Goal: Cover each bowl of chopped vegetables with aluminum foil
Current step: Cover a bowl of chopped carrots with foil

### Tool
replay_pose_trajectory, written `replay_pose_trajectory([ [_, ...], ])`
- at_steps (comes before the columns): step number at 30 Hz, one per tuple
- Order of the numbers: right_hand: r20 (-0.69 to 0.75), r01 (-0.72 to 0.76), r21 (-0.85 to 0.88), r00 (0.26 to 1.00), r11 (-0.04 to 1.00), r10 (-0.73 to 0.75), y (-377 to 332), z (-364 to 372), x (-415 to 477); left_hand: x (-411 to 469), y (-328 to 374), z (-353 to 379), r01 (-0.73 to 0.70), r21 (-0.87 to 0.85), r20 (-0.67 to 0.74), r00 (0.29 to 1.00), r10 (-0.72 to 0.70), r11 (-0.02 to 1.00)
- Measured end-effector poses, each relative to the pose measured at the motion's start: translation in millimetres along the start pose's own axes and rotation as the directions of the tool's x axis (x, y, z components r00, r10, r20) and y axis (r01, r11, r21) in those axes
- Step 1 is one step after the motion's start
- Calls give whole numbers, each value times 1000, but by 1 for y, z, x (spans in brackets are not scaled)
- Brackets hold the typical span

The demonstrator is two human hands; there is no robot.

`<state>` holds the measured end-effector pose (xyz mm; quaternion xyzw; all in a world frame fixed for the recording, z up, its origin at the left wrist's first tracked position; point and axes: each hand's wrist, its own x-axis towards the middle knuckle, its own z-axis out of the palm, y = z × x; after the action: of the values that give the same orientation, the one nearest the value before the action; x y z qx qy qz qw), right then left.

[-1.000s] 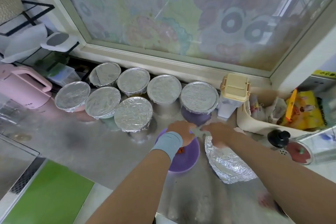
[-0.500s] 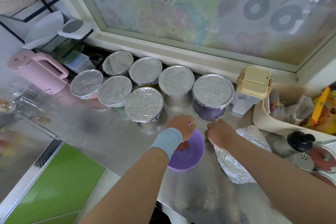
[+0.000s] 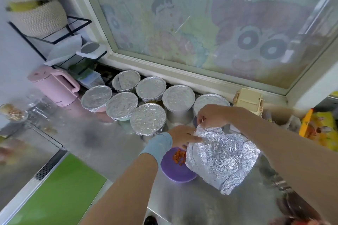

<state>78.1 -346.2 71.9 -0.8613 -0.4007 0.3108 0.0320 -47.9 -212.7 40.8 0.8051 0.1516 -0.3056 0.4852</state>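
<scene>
A purple bowl [image 3: 173, 171] with chopped orange vegetable pieces [image 3: 179, 157] stands uncovered on the steel counter [image 3: 182, 204] in front of me. A crinkled sheet of aluminum foil [image 3: 221, 157] hangs just right of it, overlapping its right rim. My right hand [image 3: 210, 117] pinches the sheet's top corner and holds it up. My left hand [image 3: 184, 135], a blue band on its wrist, grips the sheet's left edge above the bowl. Several foil-covered bowls [image 3: 148, 118] stand in two rows behind, toward the window.
A pink kettle [image 3: 53, 86] and a black wire rack [image 3: 54, 42] stand at the left. A cream lidded box [image 3: 248, 100] and a yellow packet [image 3: 320, 129] sit at the right. A green mat [image 3: 58, 193] lies on the floor, lower left.
The foil sheet lay on the counter right of the bowl; both hands now hold it raised by its top and left edge. My right hand rose toward the covered bowls.
</scene>
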Motion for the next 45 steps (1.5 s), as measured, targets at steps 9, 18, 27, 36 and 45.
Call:
replay_pose_trajectory([
  [9,-58,-178,295,977,939,204,-29,8,4,-26,-56,-46,6,-179,-443,892,-86,984],
  [18,-164,-246,416,927,876,338,-52,69,17,-19,-107,-38,100,-202,-365,916,-169,974],
  [27,-121,-230,646,911,728,394,-58,82,21,-11,-119,-43,-16,-307,-427,896,-123,952],
  [36,-33,-198,790,931,581,363,-56,29,7,-21,-112,-89,-109,-230,-466,885,-11,967],
  [45,-229,-51,742,918,669,323,-72,8,14,-36,-55,-106,-228,15,-503,840,204,974],
])
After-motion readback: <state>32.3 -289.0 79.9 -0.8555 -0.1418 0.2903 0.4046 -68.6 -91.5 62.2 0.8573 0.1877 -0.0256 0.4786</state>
